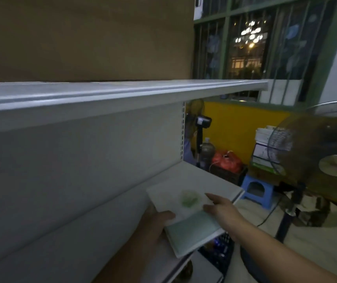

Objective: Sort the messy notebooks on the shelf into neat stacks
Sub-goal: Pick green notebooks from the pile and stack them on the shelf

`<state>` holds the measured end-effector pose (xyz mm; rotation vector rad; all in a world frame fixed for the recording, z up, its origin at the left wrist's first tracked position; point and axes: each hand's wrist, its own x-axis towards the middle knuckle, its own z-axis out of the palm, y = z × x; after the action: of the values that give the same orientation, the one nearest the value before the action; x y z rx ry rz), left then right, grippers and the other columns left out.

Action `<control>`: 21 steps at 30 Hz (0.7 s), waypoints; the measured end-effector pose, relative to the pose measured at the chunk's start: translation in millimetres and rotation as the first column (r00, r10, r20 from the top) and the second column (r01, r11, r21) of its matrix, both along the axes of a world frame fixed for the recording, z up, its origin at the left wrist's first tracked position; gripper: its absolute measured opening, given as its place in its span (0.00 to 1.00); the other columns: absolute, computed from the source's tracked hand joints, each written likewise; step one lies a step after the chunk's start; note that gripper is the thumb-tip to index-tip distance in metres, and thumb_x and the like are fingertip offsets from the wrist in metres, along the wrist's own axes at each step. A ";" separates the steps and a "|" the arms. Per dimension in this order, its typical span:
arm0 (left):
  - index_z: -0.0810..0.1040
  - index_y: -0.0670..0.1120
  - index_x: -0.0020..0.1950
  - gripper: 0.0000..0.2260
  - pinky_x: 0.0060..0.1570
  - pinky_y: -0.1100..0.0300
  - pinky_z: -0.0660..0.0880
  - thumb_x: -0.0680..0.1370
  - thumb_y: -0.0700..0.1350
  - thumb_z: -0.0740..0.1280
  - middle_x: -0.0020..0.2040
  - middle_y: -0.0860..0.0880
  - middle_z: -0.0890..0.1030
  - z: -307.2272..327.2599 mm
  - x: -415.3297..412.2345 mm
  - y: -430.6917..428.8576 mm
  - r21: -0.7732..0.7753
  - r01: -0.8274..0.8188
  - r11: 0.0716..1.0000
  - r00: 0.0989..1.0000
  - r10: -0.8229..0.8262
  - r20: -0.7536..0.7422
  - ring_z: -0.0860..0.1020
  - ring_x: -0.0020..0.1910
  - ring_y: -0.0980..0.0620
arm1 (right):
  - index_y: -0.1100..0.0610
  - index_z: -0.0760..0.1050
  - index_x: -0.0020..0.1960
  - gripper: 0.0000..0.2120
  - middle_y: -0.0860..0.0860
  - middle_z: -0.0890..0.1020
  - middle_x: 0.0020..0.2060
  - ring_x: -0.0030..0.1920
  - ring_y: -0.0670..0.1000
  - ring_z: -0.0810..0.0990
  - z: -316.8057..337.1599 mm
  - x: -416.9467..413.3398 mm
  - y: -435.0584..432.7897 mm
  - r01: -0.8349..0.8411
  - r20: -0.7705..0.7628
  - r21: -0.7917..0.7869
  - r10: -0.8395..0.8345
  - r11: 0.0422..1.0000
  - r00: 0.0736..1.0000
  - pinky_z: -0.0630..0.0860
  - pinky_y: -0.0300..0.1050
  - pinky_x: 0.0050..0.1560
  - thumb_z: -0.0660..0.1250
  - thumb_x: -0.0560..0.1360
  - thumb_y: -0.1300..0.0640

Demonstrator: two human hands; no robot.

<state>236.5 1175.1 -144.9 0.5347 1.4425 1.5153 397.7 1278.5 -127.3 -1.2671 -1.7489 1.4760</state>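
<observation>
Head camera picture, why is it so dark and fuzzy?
Head view: the room is dim, and the only bright spots are lights in the window; the notebooks, the left hand and the right hand look smeared by blur; the fan is soft too; the wide lens makes the window frame lean.

Big cardboard box (82, 37) top left, barred window (251, 37) right of it, lights outside. Below the window: yellow wall (237, 123), paper stack (263, 135), red bag (226, 160) on a dark crate (228, 175), bottle (207, 150) beside it, small fan (199, 121) on a pole. Large fan (326, 156) at right edge, blue stool (256, 189) near its stand.
</observation>
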 end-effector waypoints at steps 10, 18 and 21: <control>0.53 0.54 0.76 0.53 0.69 0.54 0.65 0.58 0.62 0.76 0.72 0.48 0.65 -9.8 18.9 136.2 -0.318 -0.063 0.946 0.487 -0.249 -0.837 0.65 0.71 0.49 | 0.58 0.79 0.53 0.10 0.58 0.81 0.51 0.52 0.59 0.78 3.1 -28.0 207.0 -0.208 0.278 0.157 0.159 0.966 0.947 0.75 0.55 0.58 0.63 0.74 0.64; 0.61 0.49 0.74 0.46 0.68 0.57 0.59 0.60 0.71 0.53 0.71 0.52 0.68 -28.7 29.9 138.6 -0.213 -0.250 0.945 0.286 -0.138 -0.948 0.66 0.70 0.52 | 0.55 0.80 0.56 0.11 0.53 0.81 0.48 0.46 0.51 0.76 -29.0 -47.7 220.5 -0.106 0.184 0.380 0.038 0.919 0.982 0.67 0.42 0.47 0.63 0.76 0.58; 0.58 0.51 0.75 0.46 0.69 0.58 0.56 0.60 0.72 0.52 0.72 0.55 0.65 -26.7 29.2 139.5 -0.283 -0.257 0.924 0.297 -0.203 -0.933 0.63 0.71 0.56 | 0.56 0.81 0.53 0.09 0.54 0.82 0.47 0.48 0.52 0.77 -32.6 -43.6 221.4 -0.078 0.122 0.396 0.032 0.915 0.992 0.67 0.42 0.48 0.64 0.76 0.59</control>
<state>265.7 1314.6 -171.6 1.3253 2.6286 0.7545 354.0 1499.9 -160.0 -1.1060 -2.0463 1.0129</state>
